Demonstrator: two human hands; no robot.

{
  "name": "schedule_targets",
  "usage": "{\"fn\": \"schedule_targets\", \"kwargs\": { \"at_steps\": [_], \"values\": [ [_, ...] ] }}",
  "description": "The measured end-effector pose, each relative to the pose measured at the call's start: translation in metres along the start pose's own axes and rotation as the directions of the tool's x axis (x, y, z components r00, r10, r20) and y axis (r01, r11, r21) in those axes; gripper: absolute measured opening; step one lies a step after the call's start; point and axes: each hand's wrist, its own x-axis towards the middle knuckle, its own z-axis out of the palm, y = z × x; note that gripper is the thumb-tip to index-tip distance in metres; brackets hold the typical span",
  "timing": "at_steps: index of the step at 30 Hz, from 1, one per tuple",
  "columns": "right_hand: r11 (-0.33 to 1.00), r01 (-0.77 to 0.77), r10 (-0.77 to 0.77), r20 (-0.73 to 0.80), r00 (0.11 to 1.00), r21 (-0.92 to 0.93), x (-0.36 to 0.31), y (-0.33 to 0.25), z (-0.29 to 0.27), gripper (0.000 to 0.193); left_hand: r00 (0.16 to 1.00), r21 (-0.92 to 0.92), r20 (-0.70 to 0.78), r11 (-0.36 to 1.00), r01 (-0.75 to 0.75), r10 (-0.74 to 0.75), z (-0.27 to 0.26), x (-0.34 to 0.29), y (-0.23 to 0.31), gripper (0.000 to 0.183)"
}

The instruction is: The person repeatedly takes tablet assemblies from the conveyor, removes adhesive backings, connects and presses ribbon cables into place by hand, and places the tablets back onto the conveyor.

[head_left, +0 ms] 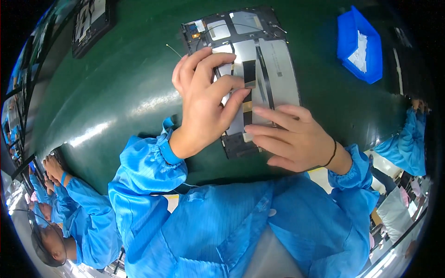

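Observation:
A partly assembled tablet [285, 74] lies on the green work surface before me, its silver inner side up within a black frame. A wide black flex cable [249, 69] with gold-coloured sections runs down its middle. My left hand [204, 92] reaches over the tablet's left side, thumb and index finger pinched at the flex cable. The other left fingers curl over the left edge. My right hand [294, 136] rests over the lower right part, fingers stretched out and slightly apart. Its fingertips touch or nearly touch the lower end of the cable.
A blue bin [345, 51] with white pieces inside stands at the far right. Another black-framed device [92, 28] lies at the far left. A thin loose wire [174, 50] sticks out beside the tablet. Co-workers in blue smocks [92, 222] sit to the left and right.

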Motion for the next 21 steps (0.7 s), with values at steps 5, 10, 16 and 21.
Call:
{"fn": "schedule_targets", "kwargs": {
  "at_steps": [5,10,16,21],
  "values": [
    [0.991,-0.092,0.09,-0.021,0.996,-0.101,0.017,0.027,-0.008,0.035,0.997,0.019,0.045,0.998,0.058,-0.059,0.003,-0.003,0.004,0.041],
    [0.999,0.021,-0.023,0.104,0.994,0.028,0.011,0.015,-0.013,0.047,0.994,0.027,-0.016,0.993,0.112,-0.111,0.003,-0.005,0.005,0.06],
    [0.977,-0.139,0.134,-0.041,0.99,-0.162,0.023,0.034,-0.01,0.046,0.995,0.001,-0.055,0.996,0.085,-0.085,0.007,-0.003,0.005,0.058],
    [0.934,-0.325,0.271,-0.292,0.917,-0.152,0.014,0.024,-0.011,0.035,0.986,0.017,-0.126,0.994,0.111,-0.108,0.001,-0.004,0.005,0.042]
  ]
}}
